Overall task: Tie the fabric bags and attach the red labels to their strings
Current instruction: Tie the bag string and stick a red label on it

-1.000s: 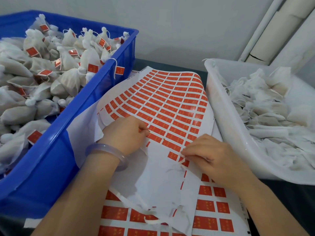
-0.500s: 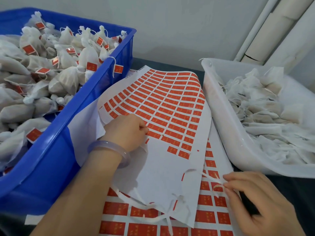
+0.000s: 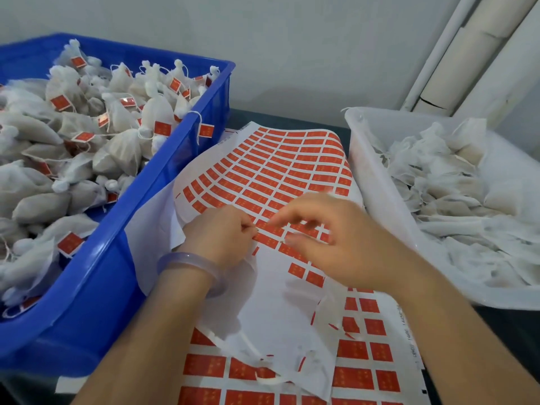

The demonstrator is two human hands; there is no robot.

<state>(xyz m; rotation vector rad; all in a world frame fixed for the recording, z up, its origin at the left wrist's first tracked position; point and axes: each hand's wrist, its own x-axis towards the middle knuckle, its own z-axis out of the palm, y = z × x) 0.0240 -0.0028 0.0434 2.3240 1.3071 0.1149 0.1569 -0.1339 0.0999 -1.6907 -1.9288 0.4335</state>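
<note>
Two sheets of red labels lie on the bench between the bins. The lower sheet (image 3: 362, 372) lies flat at the near edge, its labels large in the view. Over it lies the upper sheet (image 3: 280, 305), whose near half is bare white backing with torn strips curling up, and whose far half carries rows of red labels (image 3: 280, 168) and curves upward.

Both hands work at the boundary between the bare backing and the remaining labels. The left hand (image 3: 219, 238) rests on the upper sheet, a pale bracelet (image 3: 190, 263) on its wrist; its fingers (image 3: 247, 228) are pressed together at the edge of a label row, apparently pinching a label edge, though blur leaves the grip uncertain. The right hand (image 3: 342, 241) is just beside it, above the same rows. Its fingers (image 3: 292, 219) are loosely spread and motion-blurred, so contact with a label cannot be determined.

To the left stands a blue bin (image 3: 117, 258), touching the upper sheet's left margin. It is heaped with tied fabric bags (image 3: 125, 153), many with a red label on the string; one such label (image 3: 206, 130) hangs over the bin's right rim. To the right stands a translucent white bin (image 3: 380, 185) holding flat, unlabelled fabric bags (image 3: 455, 200). Behind it, pale pipes (image 3: 455, 51) run up the wall (image 3: 292, 48).
</note>
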